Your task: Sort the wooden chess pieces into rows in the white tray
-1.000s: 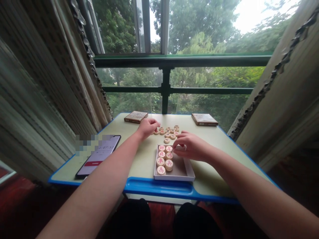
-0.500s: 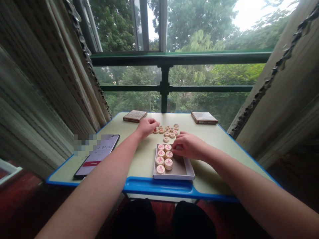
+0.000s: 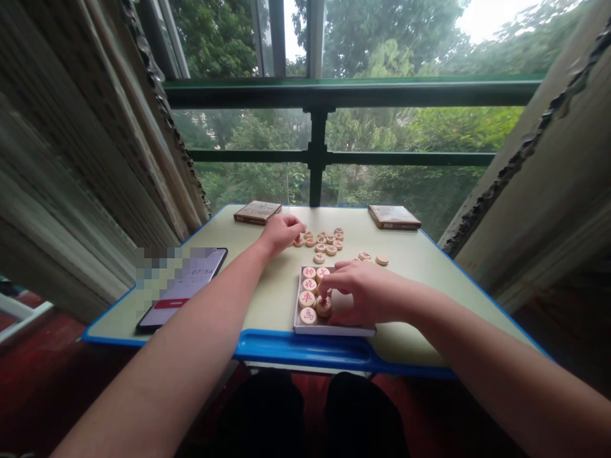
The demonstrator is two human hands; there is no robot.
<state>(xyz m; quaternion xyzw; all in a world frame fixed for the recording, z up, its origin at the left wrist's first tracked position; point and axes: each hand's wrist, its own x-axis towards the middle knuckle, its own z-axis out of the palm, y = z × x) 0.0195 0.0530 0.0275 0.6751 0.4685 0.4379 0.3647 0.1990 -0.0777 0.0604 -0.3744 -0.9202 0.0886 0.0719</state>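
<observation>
Round wooden xiangqi pieces with red characters stand in two columns in a shallow white box (image 3: 334, 330) near the table's front edge. My right hand (image 3: 360, 289) reaches over the box with curled fingers, fingertips on a xiangqi piece (image 3: 323, 306) in the second column. It hides the box's right side. Farther back, my left hand (image 3: 282, 233) is closed in a pinch at the left end of a loose group of pieces (image 3: 321, 247). A red-marked piece (image 3: 298, 242) shows under its fingertips, partly covered.
Loose pieces (image 3: 382, 260) lie beyond my right hand. Two flat boxes, one at the back left (image 3: 258, 212) and one at the back right (image 3: 394, 217), rest on the table (image 3: 267, 292). A phone (image 3: 186, 286) lies at left. Curtains and a green-railed window surround the table.
My right hand has moved from the box's far side toward me, over the second column. Loose pieces it had covered now show behind it. My left hand stays beside the group. The view has tilted slightly.
</observation>
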